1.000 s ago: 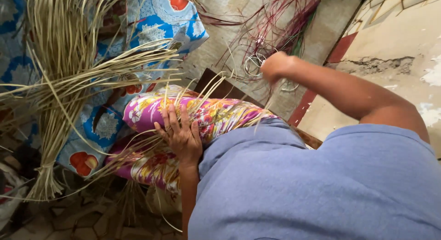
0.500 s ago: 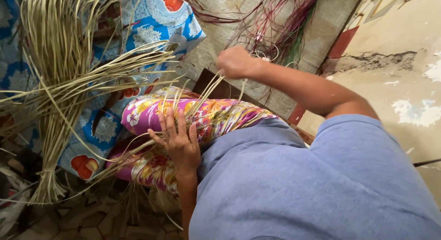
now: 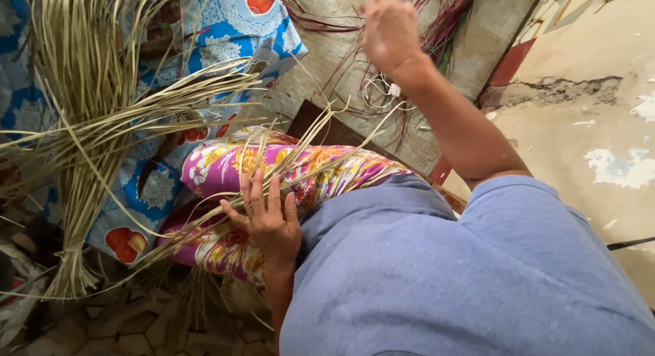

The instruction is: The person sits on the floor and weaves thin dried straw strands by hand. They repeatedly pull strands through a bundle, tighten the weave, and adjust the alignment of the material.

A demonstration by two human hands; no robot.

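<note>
Below the head camera, our only view, we look down over our own blue shirt (image 3: 437, 274) onto a lap wrapped in a pink and yellow flowered cloth (image 3: 321, 168). Our left hand (image 3: 267, 219) rests flat on that cloth, fingers spread and pressing a fan of pale straw strips (image 3: 300, 151) against the thigh; its grip is apart, pinning rather than pinching. Our right hand (image 3: 390, 30) is raised well above the lap, near the top of the frame, blurred. It seems loosely closed, perhaps on a thin strand, but we cannot tell whether it holds anything.

To the left, a large tied bundle of the same pale strips (image 3: 82, 124) lies across a blue patterned cloth (image 3: 239, 35), its bound end toward the tiled floor (image 3: 123, 329). Beyond the lap, dark red and green dyed strands (image 3: 437, 22) lie on a grey mat, near a small coil of white cord (image 3: 379, 93). A rough plaster wall (image 3: 587, 104) fills the right side.

The strips look light, thin and springy, and we judge they will flex freely but kink or split if bent sharply. Held in a bunch they may slide past one another, so the best hold seems close to where the left hand pins them, pinching one strip at a time.
</note>
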